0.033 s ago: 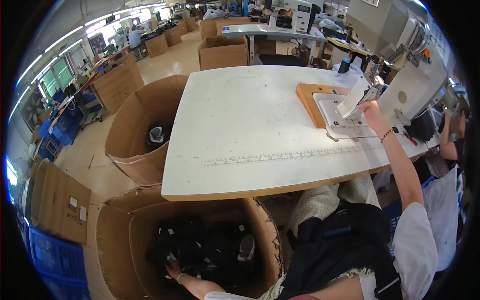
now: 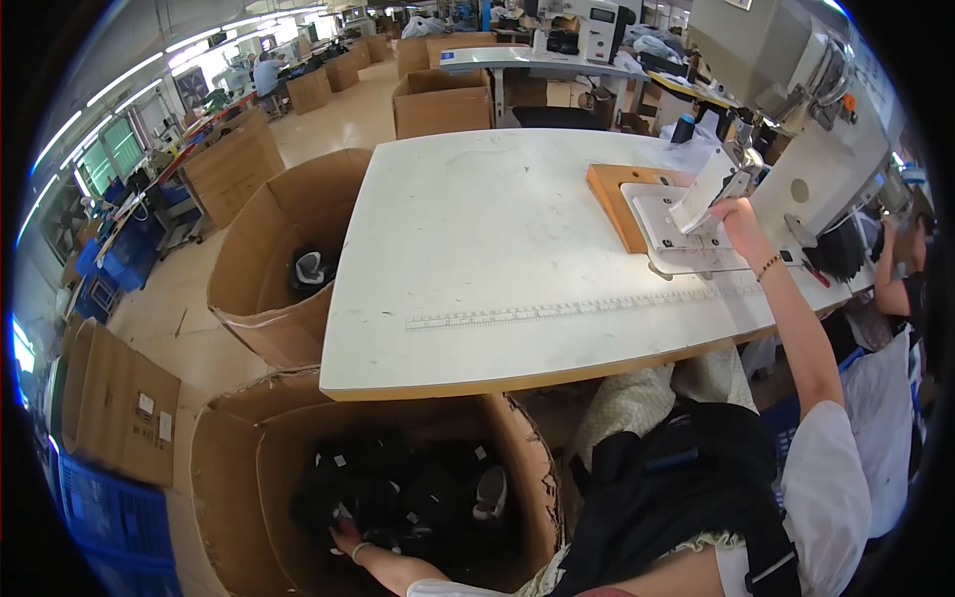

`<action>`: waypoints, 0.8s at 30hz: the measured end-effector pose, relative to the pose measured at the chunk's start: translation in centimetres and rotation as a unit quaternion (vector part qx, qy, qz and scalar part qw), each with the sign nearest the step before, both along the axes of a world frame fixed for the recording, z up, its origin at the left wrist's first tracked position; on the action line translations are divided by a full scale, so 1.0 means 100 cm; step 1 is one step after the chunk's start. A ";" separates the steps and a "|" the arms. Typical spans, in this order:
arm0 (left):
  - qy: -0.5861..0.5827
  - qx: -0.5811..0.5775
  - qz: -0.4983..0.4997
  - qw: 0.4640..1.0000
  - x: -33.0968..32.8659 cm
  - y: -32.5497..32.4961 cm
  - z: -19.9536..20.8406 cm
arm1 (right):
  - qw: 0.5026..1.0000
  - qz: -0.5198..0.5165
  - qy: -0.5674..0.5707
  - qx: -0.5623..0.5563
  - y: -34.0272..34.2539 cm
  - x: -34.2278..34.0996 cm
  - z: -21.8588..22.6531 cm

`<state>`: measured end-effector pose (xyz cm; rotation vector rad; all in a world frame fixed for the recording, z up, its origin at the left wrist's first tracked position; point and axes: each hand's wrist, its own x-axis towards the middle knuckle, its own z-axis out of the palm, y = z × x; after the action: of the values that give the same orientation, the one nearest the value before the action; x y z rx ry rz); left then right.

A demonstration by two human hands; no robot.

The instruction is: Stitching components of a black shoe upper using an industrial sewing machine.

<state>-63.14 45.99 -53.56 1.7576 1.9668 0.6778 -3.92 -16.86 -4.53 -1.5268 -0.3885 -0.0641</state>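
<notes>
Person seated at a white counter [image 2: 497, 229]. On the counter's right side, the right hand [image 2: 738, 221] rests against the post [image 2: 696, 204] of a sewing machine [image 2: 816, 164], its grip uncertain. Below the counter's near left edge, the left hand [image 2: 348, 537] is among dark pieces [image 2: 433, 488] in a cardboard box [image 2: 227, 488]; whether it grasps one is unclear. Work seems mid-batch; whether the heaped pieces are finished or waiting cannot be told.

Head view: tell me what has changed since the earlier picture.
Nothing visibly changed hold or place; only the whole view shifted very slightly. As before, the left hand is down in the cardboard box among the black pieces, its grip unclear, and the right hand is at the white post of the sewing machine.
</notes>
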 end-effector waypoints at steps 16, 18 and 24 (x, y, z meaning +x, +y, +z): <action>-0.044 0.371 0.262 0.890 0.059 -0.028 0.272 | 0.999 -0.015 0.046 0.000 0.020 -0.014 0.014; -0.152 0.390 0.222 0.881 0.084 -0.060 0.368 | 0.999 -0.027 0.041 -0.002 0.022 -0.022 0.021; -0.400 0.531 0.117 0.737 0.164 -0.143 0.527 | 0.997 -0.028 0.056 -0.034 0.014 -0.023 0.023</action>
<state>-46.77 31.65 -0.82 1.1904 1.1490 2.5002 -6.20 -15.47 -2.21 -1.6017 -0.2594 -0.0091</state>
